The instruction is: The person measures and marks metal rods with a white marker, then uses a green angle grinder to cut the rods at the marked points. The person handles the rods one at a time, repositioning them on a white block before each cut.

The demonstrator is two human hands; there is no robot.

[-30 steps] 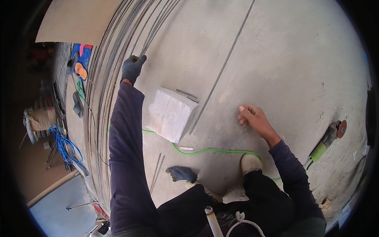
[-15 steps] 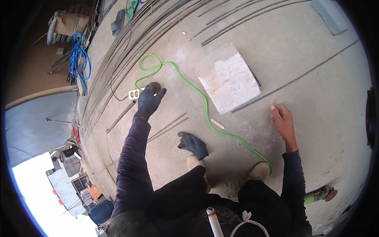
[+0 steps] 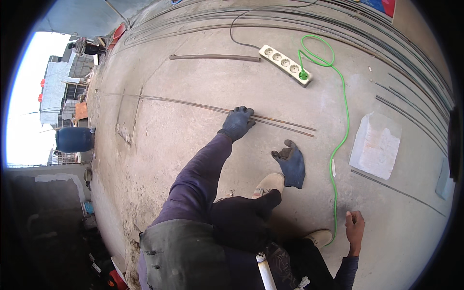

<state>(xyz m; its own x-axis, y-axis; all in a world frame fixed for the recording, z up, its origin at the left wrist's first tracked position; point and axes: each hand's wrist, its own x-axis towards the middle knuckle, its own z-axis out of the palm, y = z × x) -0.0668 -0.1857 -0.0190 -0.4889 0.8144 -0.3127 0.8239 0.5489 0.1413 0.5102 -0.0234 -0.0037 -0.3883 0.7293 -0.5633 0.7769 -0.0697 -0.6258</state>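
My left hand (image 3: 237, 124), in a dark blue-grey work glove, is closed over two thin steel rods (image 3: 285, 126) lying side by side on the concrete floor. The rods run on to the left past the hand. Just right of it lies a loose matching glove (image 3: 292, 166), near the toe of a beige shoe (image 3: 270, 183). My right hand (image 3: 355, 227) is bare and hangs low at the right, fingers curled in, with no object visible in it. It is nearest to the green cord (image 3: 334, 193).
A white power strip (image 3: 282, 62) with the green plug lies ahead, near a rusty bar (image 3: 215, 57). At the right are a pale block (image 3: 376, 147) and a single rod (image 3: 398, 191). Long rods (image 3: 251, 20) curve along the far side. A blue barrel (image 3: 75, 139) stands far left.
My left hand has moved from beside the power strip down onto the two rods and closed over them. The view has swung left. My right hand stays low and curled.
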